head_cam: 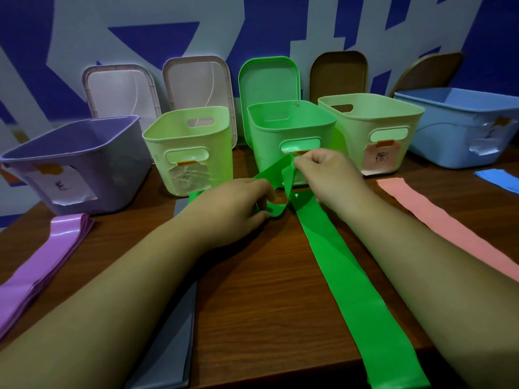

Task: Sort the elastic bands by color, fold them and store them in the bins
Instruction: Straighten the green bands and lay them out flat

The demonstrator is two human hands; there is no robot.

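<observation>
Purple elastic bands (42, 262) lie stacked along the left edge of a wooden table (266, 290), in front of a purple bin (118, 175) at the back left corner. Just to their right, a grey band (179, 346) runs to the near edge, partly under a person's left forearm, with a pale green bin (219, 164) behind it. At the table's middle, the left hand (233, 209) pinches a curled loop of a green band (345, 290), whose long tail lies flat and reaches the near edge. The right hand (328, 178) pinches a raised part of the same band between thumb and fingertips, just in front of an open green bin (266, 155). Farther right stand a cream bin (351, 136) with a pink band (449, 228) laid before it, then a blue bin (449, 130) and a blue band (497, 178) at the right edge. Lids (266, 80) lean against the wall behind the bins.
</observation>
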